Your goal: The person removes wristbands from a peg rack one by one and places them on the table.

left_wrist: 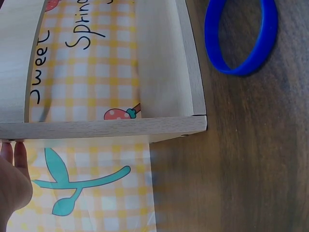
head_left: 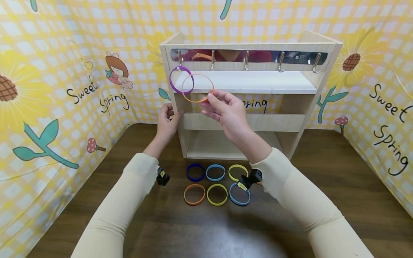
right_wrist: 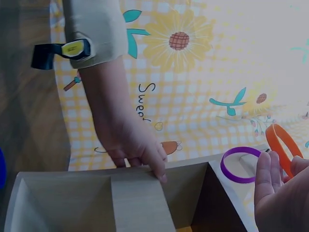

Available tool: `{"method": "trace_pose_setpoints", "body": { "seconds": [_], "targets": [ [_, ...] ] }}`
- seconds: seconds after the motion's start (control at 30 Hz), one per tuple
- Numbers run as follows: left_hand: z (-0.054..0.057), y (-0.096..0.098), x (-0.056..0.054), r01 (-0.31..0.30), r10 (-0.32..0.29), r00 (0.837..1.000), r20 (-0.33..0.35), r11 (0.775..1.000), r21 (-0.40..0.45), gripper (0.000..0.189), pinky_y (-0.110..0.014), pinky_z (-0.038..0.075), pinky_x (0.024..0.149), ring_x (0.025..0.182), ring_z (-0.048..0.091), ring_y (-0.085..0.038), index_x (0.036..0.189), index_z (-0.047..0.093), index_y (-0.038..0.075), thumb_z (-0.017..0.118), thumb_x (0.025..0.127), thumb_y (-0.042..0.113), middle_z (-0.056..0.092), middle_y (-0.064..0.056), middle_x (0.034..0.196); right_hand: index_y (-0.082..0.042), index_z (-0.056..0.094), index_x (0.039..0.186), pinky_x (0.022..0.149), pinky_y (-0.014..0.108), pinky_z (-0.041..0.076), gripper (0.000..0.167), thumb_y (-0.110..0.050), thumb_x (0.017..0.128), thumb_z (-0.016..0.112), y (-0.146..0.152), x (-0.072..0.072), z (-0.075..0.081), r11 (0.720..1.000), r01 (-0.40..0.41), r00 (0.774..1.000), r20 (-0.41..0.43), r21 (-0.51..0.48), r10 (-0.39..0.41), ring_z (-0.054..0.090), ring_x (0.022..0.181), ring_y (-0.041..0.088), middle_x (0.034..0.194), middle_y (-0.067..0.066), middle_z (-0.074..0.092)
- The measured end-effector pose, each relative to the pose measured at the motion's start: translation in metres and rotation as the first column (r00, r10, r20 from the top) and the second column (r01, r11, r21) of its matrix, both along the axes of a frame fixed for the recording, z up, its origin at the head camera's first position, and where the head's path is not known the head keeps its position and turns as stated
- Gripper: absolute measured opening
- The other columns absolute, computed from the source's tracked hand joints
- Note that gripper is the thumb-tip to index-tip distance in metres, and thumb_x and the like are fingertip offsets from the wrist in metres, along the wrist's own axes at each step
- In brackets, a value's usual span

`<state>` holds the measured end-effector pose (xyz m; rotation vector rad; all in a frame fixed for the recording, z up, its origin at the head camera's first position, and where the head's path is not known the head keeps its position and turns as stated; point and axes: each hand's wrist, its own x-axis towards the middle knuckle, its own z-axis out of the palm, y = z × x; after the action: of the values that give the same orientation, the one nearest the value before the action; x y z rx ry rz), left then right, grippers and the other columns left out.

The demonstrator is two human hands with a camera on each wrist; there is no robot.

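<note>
My right hand [head_left: 230, 111] pinches an orange silicone wristband [head_left: 193, 101] between thumb and fingers, in front of the shelf's upper left part. A purple wristband [head_left: 170, 80] hangs from the leftmost hook [head_left: 179, 57] of the metal rail; in the head view the orange ring overlaps it. From the right wrist view, the purple band [right_wrist: 241, 180] is left of the orange one [right_wrist: 286, 142], apart from it. With my left hand [head_left: 167, 123] I grip the left side panel of the small wooden shelf [head_left: 243, 122], thumb on the inner side and fingers outside.
On the brown table [head_left: 161, 222] before the shelf lie several wristbands in two rows, among them a dark blue one [head_left: 195, 180], a yellow one [head_left: 217, 204] and an orange one [head_left: 194, 204]. My right wrist camera partly hides some. Patterned cloth [head_left: 106, 21] surrounds the table.
</note>
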<state>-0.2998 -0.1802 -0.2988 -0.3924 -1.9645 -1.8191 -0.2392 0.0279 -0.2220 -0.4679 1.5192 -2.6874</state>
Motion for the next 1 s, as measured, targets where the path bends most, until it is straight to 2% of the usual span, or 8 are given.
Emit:
{"method": "trace_pose_setpoints", "body": {
  "seconds": [0.17,0.37,0.6,0.73,1.0],
  "targets": [
    [0.002,-0.002,-0.001,-0.001,0.001,1.000,0.007,1.000,0.002,0.032,-0.025,0.050,0.074,0.094,0.055,-0.015,0.118,0.048,-0.009,0.059,0.092,0.005,0.054,-0.001,0.099,0.002,0.058,0.108,0.076,0.034,0.056,0.014,-0.004,0.096,0.059,0.012,0.004,-0.008,1.000,-0.004,1.000,0.014,0.013,0.004,0.069,0.084,0.021,0.096,0.014,0.066],
    [0.002,-0.002,-0.001,-0.004,0.003,1.000,-0.011,1.000,-0.003,0.035,-0.025,0.050,0.075,0.093,0.055,-0.014,0.120,0.047,-0.011,0.058,0.092,0.005,0.053,-0.001,0.100,0.006,0.053,0.116,0.078,0.033,0.056,0.023,-0.006,0.097,0.058,0.029,0.010,-0.021,0.997,0.002,1.000,0.008,0.077,-0.003,0.069,0.086,0.021,0.098,0.012,0.065],
    [-0.001,-0.001,-0.001,0.004,-0.004,1.000,-0.018,1.000,-0.009,0.032,-0.024,0.050,0.072,0.092,0.055,-0.013,0.118,0.048,-0.011,0.059,0.091,0.004,0.054,-0.001,0.099,0.001,0.054,0.113,0.080,0.034,0.055,0.017,-0.006,0.098,0.056,0.051,0.019,-0.042,0.990,0.007,0.998,0.057,0.141,-0.015,0.069,0.086,0.019,0.095,0.008,0.067],
    [-0.001,0.000,-0.002,0.008,-0.008,1.000,-0.014,1.000,0.000,0.032,-0.025,0.051,0.073,0.093,0.055,-0.014,0.118,0.048,-0.010,0.059,0.092,0.005,0.054,-0.001,0.100,0.006,0.050,0.120,0.079,0.034,0.056,0.026,-0.006,0.098,0.056,0.062,0.021,-0.052,0.989,0.001,0.997,0.076,0.147,-0.012,0.069,0.084,0.018,0.092,0.006,0.068],
    [0.000,0.001,0.001,0.004,-0.004,1.000,0.005,1.000,-0.010,0.029,-0.028,0.051,0.075,0.094,0.055,-0.015,0.116,0.049,-0.007,0.058,0.092,0.006,0.053,-0.003,0.102,-0.002,0.056,0.110,0.079,0.034,0.056,0.013,-0.006,0.097,0.057,0.086,0.028,-0.074,0.985,-0.009,0.995,0.097,0.171,-0.008,0.070,0.085,0.017,0.090,0.005,0.070]
  ]
}}
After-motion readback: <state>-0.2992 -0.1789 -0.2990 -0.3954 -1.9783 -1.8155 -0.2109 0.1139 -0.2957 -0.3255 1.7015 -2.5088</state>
